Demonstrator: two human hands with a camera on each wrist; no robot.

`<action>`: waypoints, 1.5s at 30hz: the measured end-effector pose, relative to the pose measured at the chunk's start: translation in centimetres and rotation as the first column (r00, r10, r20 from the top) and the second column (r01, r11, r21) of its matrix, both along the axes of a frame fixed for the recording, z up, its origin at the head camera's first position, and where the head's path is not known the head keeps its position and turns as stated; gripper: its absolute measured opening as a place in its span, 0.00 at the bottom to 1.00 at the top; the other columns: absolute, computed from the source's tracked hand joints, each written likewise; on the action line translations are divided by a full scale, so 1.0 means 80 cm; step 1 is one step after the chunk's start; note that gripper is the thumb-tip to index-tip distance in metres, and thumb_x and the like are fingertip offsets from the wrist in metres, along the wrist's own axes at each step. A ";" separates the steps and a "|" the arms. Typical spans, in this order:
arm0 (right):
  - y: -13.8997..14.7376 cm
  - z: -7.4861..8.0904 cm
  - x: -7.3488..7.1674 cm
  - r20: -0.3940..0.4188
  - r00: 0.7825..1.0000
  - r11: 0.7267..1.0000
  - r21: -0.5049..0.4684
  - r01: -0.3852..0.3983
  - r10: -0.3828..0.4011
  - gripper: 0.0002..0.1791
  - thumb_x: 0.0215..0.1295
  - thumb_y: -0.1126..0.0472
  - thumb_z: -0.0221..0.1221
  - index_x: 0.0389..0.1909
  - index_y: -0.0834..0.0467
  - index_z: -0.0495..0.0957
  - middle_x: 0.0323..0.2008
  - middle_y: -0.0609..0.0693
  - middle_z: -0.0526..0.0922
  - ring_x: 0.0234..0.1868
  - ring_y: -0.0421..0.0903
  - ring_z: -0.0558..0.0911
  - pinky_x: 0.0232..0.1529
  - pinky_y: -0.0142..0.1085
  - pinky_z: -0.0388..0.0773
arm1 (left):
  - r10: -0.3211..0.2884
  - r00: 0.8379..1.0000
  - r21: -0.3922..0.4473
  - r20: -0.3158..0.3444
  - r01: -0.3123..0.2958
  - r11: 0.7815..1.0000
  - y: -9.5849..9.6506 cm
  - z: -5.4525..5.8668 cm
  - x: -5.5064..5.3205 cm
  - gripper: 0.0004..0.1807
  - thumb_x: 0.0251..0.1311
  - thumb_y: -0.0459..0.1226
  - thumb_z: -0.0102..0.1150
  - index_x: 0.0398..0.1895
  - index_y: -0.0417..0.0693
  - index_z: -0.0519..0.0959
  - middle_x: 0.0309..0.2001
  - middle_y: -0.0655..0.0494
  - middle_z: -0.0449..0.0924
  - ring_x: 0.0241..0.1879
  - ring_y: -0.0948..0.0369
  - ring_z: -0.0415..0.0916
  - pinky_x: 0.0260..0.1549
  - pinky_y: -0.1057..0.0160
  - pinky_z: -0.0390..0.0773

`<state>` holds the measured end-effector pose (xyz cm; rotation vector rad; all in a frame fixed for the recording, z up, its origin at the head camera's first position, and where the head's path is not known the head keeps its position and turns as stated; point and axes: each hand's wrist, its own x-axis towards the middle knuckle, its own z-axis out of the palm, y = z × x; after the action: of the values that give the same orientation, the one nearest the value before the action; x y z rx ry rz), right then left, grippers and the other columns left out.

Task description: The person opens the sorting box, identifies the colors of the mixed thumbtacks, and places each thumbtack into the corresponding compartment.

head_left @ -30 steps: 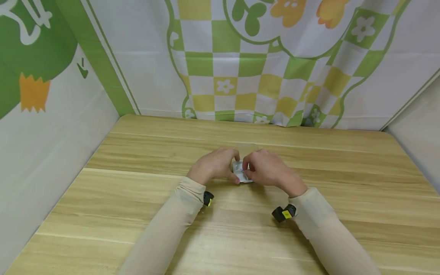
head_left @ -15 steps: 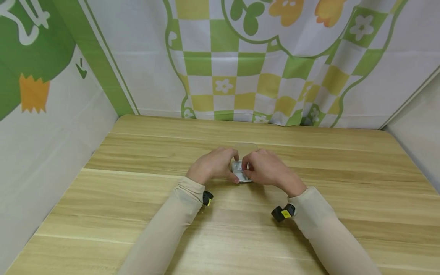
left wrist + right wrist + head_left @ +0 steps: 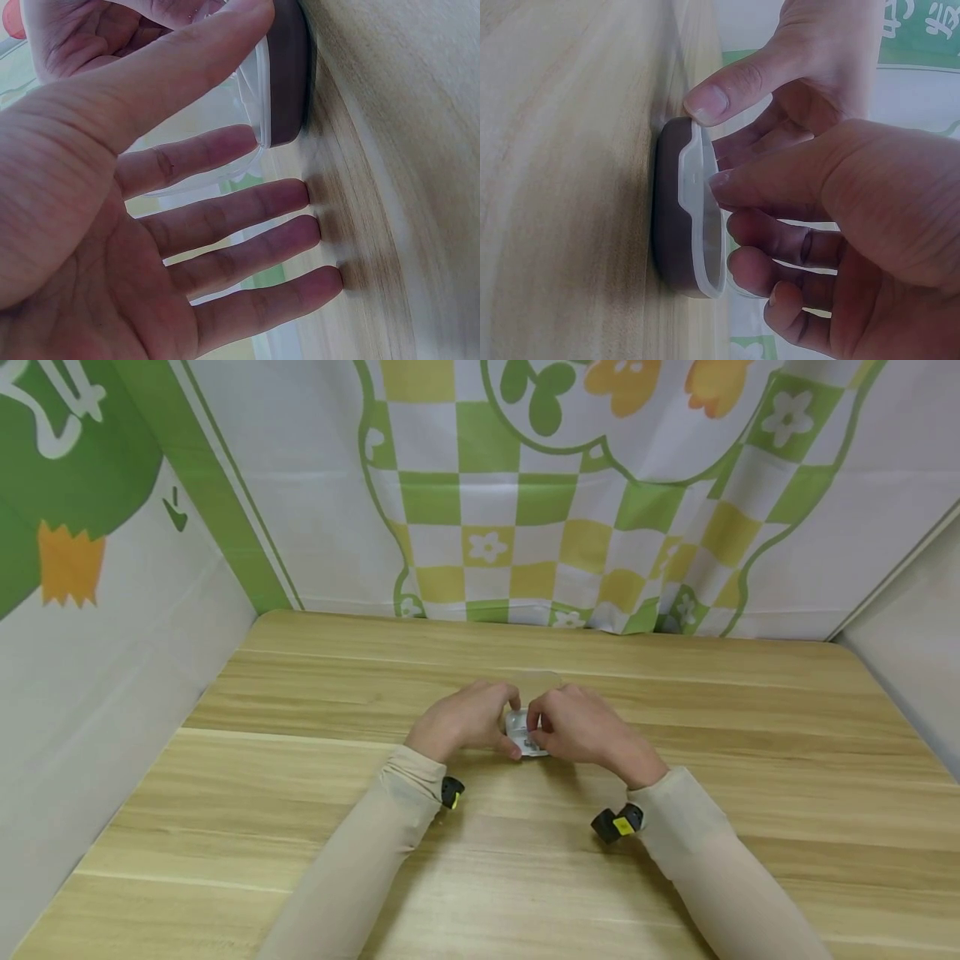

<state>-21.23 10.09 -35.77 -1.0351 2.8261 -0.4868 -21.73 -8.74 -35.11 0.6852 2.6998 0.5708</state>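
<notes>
A small case [image 3: 518, 724] with a white inside and a dark brown outer wall [image 3: 676, 240] stands on the wooden table. Its clear lid [image 3: 537, 677] lies back at the far side. My left hand [image 3: 465, 720] holds the case by its left end, thumb at the near rim and index finger at the far side; the other fingertips touch the table in the left wrist view. My right hand [image 3: 588, 727] reaches into the case from the right, with thumb and index fingertips together. Whatever they may pinch is hidden. Small dark marks show inside the case.
The wooden table [image 3: 300, 827] stretches out around both hands. A green, yellow and white checked curtain [image 3: 551, 502] hangs along its back edge. A printed white and green sheet [image 3: 112, 635] stands at the left, and a pale wall [image 3: 915, 602] at the right.
Both hands stay nearly in place around the case. Small dark marks inside the case show more clearly now beside the right fingertips.
</notes>
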 end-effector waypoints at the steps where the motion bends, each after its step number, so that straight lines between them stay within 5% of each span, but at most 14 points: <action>1: 0.000 0.001 0.000 0.000 1.000 1.000 -0.001 0.002 -0.002 0.03 0.62 0.66 0.65 0.33 0.55 0.86 0.21 0.42 0.76 0.23 0.41 0.73 0.26 0.35 0.71 | -0.002 1.000 0.001 -0.001 0.002 1.000 0.000 0.000 0.000 0.34 0.46 0.44 0.83 0.55 0.41 0.79 0.43 0.51 0.82 0.40 0.57 0.76 0.42 0.57 0.77; 21: 0.005 0.006 0.001 0.019 1.000 1.000 0.002 -0.012 0.012 0.01 0.64 0.64 0.66 0.34 0.56 0.85 0.22 0.43 0.77 0.24 0.41 0.73 0.27 0.35 0.72 | -0.013 1.000 -0.002 -0.008 0.013 1.000 0.003 0.002 -0.002 0.34 0.46 0.44 0.82 0.55 0.41 0.79 0.45 0.51 0.81 0.42 0.57 0.75 0.44 0.56 0.77; 37: 0.033 0.029 -0.005 0.065 0.996 0.998 0.015 0.059 -0.060 0.06 0.64 0.62 0.67 0.40 0.57 0.86 0.25 0.45 0.80 0.27 0.43 0.77 0.31 0.39 0.75 | 0.004 1.000 -0.015 0.005 -0.004 1.000 0.002 0.002 -0.001 0.35 0.45 0.45 0.83 0.55 0.41 0.79 0.39 0.54 0.79 0.40 0.56 0.75 0.43 0.56 0.76; 45: 0.055 0.033 -0.011 0.086 0.994 0.997 0.042 0.065 -0.068 0.02 0.62 0.62 0.68 0.33 0.56 0.85 0.25 0.45 0.79 0.28 0.44 0.76 0.35 0.41 0.74 | 0.013 1.000 -0.019 0.005 -0.013 1.000 0.003 0.000 -0.001 0.35 0.45 0.45 0.83 0.56 0.41 0.79 0.42 0.53 0.79 0.43 0.56 0.75 0.48 0.54 0.76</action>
<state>-22.15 14.52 -33.10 -0.8924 2.7882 -0.4693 -21.80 -8.50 -35.11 0.6610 2.7036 0.5480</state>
